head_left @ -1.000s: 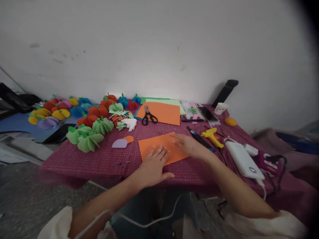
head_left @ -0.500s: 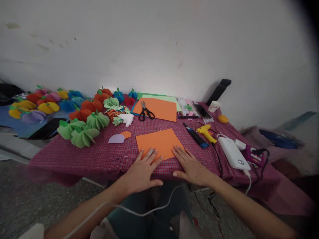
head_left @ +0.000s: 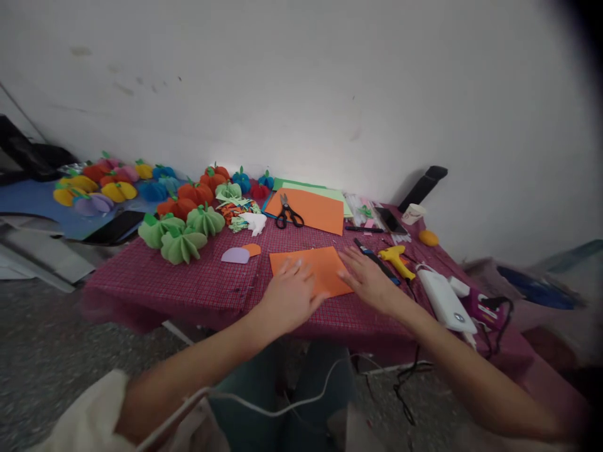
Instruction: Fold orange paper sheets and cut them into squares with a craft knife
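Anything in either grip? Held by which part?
Nothing held. Left grip is open over the orange paper, fingers spread; right grip is open by its right edge, contact unclear.

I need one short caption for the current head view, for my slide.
Left hand over the nearer orange sheet, right hand at its right edge, scissors beyond, colourful pumpkins to the left.

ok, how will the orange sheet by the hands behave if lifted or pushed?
The orange sheet is probably light and a bit floppy: it looks thin. Lying flat on the checked tablecloth, it likely slides rather than tips. A push might pivot it about the left hand, spread over its left part.
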The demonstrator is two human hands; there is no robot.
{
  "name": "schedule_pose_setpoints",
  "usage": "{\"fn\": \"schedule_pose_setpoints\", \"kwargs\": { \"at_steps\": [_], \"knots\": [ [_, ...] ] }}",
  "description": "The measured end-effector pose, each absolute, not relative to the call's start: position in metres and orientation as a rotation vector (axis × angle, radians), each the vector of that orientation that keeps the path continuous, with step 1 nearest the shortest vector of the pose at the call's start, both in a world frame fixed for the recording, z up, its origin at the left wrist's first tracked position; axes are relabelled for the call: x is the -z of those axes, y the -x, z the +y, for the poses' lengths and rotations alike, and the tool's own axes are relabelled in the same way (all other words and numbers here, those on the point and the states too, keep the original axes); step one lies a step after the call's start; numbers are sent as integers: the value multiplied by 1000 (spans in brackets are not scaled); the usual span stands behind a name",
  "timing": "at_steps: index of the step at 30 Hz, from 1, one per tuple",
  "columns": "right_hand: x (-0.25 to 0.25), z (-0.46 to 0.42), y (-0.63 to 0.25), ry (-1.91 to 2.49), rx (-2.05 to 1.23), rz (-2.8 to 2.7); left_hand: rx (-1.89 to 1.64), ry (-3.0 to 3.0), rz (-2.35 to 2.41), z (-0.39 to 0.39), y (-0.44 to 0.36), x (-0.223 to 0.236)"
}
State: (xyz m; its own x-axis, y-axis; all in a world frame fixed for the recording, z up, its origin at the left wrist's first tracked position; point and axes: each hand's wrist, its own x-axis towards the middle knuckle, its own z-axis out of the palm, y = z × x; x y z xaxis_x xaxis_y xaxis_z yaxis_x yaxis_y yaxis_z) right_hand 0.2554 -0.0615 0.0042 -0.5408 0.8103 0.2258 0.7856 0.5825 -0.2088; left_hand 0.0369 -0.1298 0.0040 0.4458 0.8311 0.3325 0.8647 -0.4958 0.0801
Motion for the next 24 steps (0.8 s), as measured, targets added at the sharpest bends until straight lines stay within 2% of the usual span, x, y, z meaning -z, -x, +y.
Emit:
{"fn": "schedule_pose_setpoints", "kwargs": {
  "at_steps": [4,8,13,18,24],
  "knots": [
    [5,-33,-197,1269,-381,-2204,482,2428,-1695,-76,-64,20],
    [33,-26,-171,1322,-495,-2397,400,2479,-1779,-58,-65,56],
    [53,-18,-187,1406,-350,-2625,421,2487,-1855,-65,-60,66],
    [60,-1,-215,1619,-68,-2548,408,2377,-1969,-68,-51,62],
    [65,2,-222,1710,-7,-2430,318,2278,-2011,-80,-16,60]
  ]
}}
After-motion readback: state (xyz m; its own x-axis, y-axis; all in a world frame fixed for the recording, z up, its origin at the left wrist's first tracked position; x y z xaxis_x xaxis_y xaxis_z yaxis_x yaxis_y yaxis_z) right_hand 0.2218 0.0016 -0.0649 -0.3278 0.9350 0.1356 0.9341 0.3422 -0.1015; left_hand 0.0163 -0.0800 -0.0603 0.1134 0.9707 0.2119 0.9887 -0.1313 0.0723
